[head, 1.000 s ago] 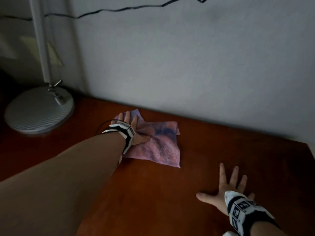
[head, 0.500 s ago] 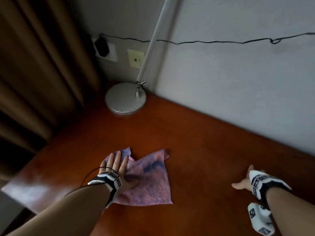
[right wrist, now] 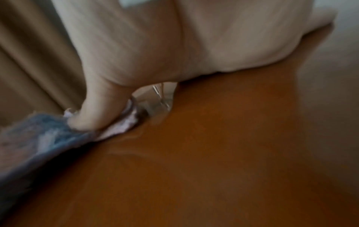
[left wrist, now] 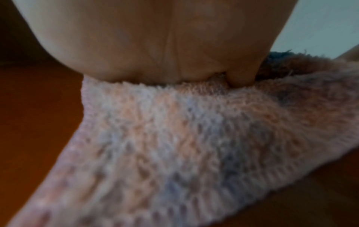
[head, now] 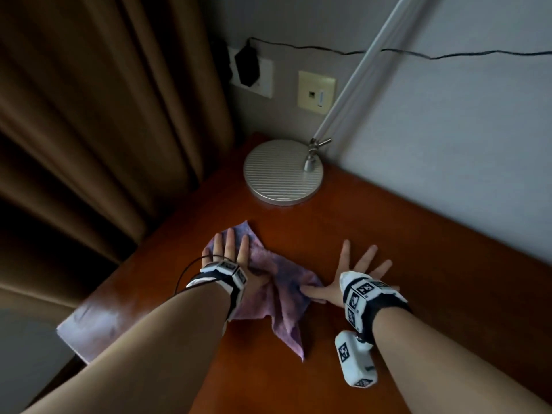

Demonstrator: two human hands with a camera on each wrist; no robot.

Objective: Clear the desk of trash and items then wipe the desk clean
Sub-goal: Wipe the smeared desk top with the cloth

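Cleaning cloth: a fluffy pink-lilac fabric with bluish patches, lying crumpled and partly bunched on the reddish-brown wooden surface near its left corner; one corner points towards the far edge, another trails towards the near side. The left hand lies flat on its far left part with fingers straight; the thumb of the flat, spread right hand touches its right edge, where the fabric is ruffled up; the left wrist view shows the knitted, looped texture spread flat beneath the palm.
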